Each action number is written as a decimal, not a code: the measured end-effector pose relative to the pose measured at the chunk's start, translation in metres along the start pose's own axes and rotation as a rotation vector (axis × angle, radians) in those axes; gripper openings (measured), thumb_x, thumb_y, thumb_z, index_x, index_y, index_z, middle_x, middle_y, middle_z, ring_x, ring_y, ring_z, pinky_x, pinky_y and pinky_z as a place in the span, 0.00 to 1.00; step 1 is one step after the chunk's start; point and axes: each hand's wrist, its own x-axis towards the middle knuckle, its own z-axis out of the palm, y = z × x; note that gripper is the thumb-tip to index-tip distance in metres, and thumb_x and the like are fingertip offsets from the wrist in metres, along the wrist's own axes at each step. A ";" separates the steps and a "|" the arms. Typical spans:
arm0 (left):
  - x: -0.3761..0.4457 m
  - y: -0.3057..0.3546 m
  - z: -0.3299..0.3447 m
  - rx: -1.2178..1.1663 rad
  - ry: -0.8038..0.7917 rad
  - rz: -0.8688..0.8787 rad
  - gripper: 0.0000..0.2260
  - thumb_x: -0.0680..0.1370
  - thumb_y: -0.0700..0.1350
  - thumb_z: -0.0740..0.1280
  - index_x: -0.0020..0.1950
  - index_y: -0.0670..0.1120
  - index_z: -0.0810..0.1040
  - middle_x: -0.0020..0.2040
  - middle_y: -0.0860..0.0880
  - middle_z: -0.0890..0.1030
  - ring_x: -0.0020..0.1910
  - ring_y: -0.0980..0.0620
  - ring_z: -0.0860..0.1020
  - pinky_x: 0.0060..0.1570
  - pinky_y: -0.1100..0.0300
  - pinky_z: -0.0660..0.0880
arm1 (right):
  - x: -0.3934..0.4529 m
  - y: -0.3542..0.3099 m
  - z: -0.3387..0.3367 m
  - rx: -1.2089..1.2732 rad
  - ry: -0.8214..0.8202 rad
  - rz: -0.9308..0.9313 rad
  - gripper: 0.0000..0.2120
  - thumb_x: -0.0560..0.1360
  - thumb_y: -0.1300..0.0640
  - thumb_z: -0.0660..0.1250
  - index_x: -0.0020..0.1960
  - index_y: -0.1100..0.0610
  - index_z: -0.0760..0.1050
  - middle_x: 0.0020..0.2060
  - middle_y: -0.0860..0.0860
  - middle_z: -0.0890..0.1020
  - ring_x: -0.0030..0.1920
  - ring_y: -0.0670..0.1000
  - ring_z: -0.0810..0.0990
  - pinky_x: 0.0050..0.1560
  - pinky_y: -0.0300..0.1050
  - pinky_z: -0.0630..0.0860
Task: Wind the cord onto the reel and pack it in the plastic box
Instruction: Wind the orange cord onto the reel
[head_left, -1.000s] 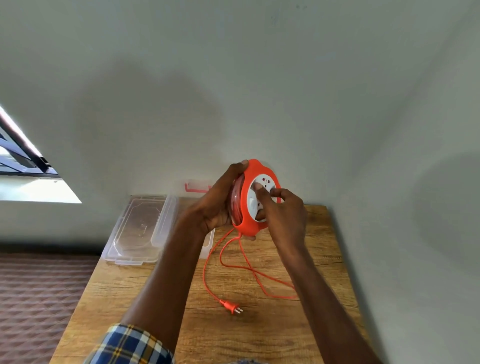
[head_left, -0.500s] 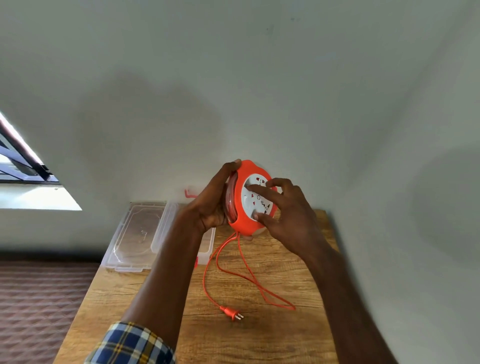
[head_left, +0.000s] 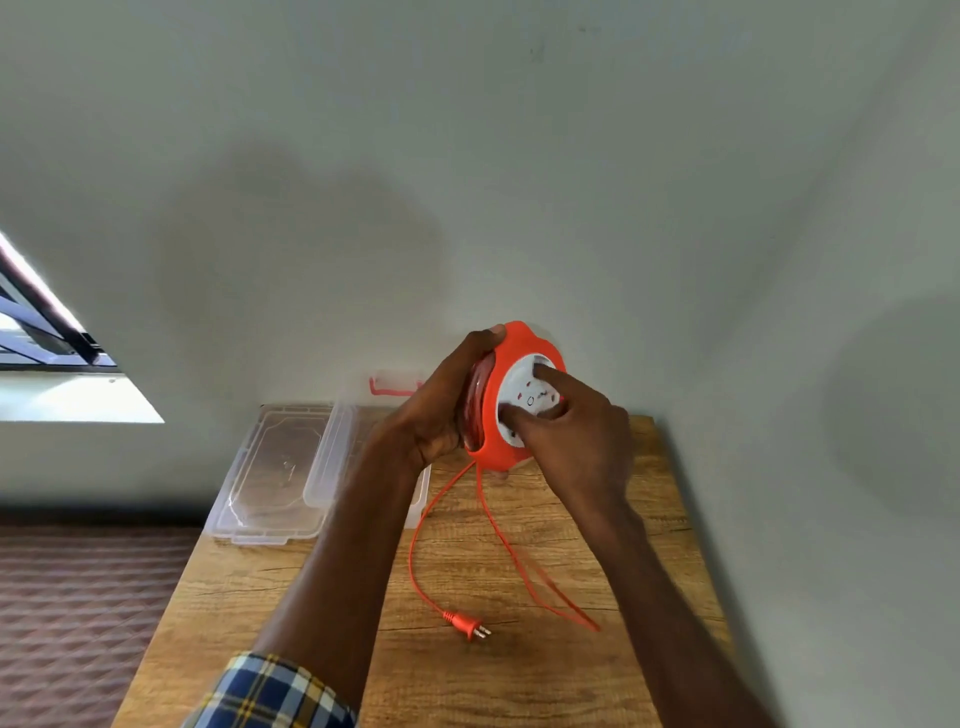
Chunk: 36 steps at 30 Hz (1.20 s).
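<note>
I hold an orange cord reel (head_left: 496, 441) with a white socket face upright above the far part of the wooden table (head_left: 519, 675). My left hand (head_left: 441, 410) grips its back and rim. My right hand (head_left: 566, 431) presses fingers on the white face. An orange cord (head_left: 498, 530) hangs from the reel's bottom, loops across the table and ends in an orange plug (head_left: 466, 625). The clear plastic box (head_left: 421, 499) stands behind my left forearm, mostly hidden.
A clear plastic lid (head_left: 270, 473) lies at the table's far left corner. A red handle (head_left: 384, 387) of the box shows against the wall. The wall stands close behind and to the right of the table. Patterned floor lies to the left.
My right hand has turned on the reel's white face, fingers shifting round it. The cord loop on the table has shortened a little and the plug has slid slightly.
</note>
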 end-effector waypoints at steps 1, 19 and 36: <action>-0.001 -0.001 0.002 -0.001 -0.013 -0.004 0.24 0.83 0.64 0.62 0.61 0.48 0.88 0.60 0.39 0.87 0.55 0.41 0.87 0.50 0.48 0.85 | -0.001 -0.002 0.003 0.103 0.008 0.119 0.32 0.62 0.30 0.71 0.62 0.45 0.81 0.49 0.44 0.87 0.46 0.45 0.85 0.42 0.39 0.79; 0.004 -0.006 -0.015 -0.079 -0.015 -0.083 0.33 0.80 0.69 0.62 0.71 0.44 0.80 0.65 0.37 0.84 0.59 0.37 0.86 0.53 0.44 0.84 | 0.005 0.020 -0.010 -0.214 -0.243 -0.378 0.32 0.74 0.46 0.75 0.75 0.35 0.67 0.65 0.48 0.76 0.64 0.50 0.74 0.48 0.39 0.75; 0.003 -0.012 0.001 -0.067 -0.039 0.003 0.25 0.83 0.65 0.61 0.62 0.48 0.88 0.62 0.39 0.86 0.57 0.40 0.87 0.51 0.48 0.85 | 0.005 -0.004 0.008 0.480 -0.076 0.401 0.21 0.69 0.36 0.75 0.49 0.53 0.82 0.34 0.49 0.87 0.34 0.45 0.86 0.39 0.41 0.76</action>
